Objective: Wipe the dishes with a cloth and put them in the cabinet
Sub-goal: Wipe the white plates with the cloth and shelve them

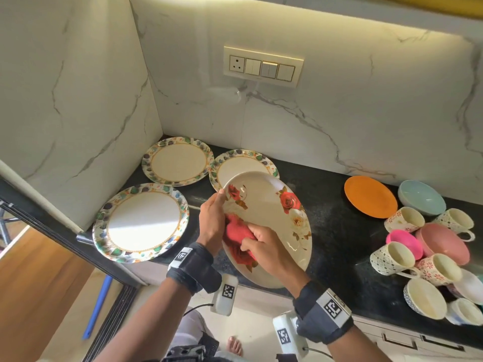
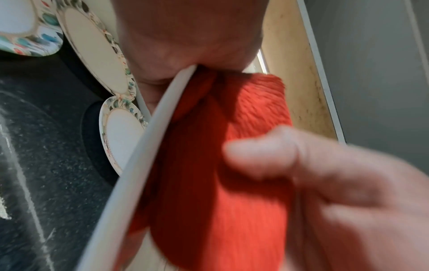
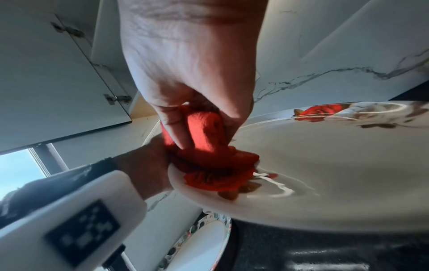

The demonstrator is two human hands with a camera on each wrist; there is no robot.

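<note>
A large cream plate with red roses (image 1: pixel 271 218) is tilted above the black counter. My left hand (image 1: pixel 213 220) grips its left rim, thumb on the face. My right hand (image 1: pixel 261 244) holds a bunched red cloth (image 1: pixel 236 232) and presses it on the plate's lower left face. In the left wrist view the plate's rim (image 2: pixel 148 146) runs edge-on beside the red cloth (image 2: pixel 220 183). In the right wrist view my fingers (image 3: pixel 178 128) curl round the cloth (image 3: pixel 209 152) on the plate (image 3: pixel 325 165).
Three leaf-bordered plates (image 1: pixel 142 222) (image 1: pixel 177 161) (image 1: pixel 236 160) lie on the counter's left corner. An orange plate (image 1: pixel 369 195), a blue bowl (image 1: pixel 420 197), pink bowls and several mugs (image 1: pixel 392 258) crowd the right. Marble walls close the back and left. A wall cabinet door (image 3: pixel 58 73) hangs above.
</note>
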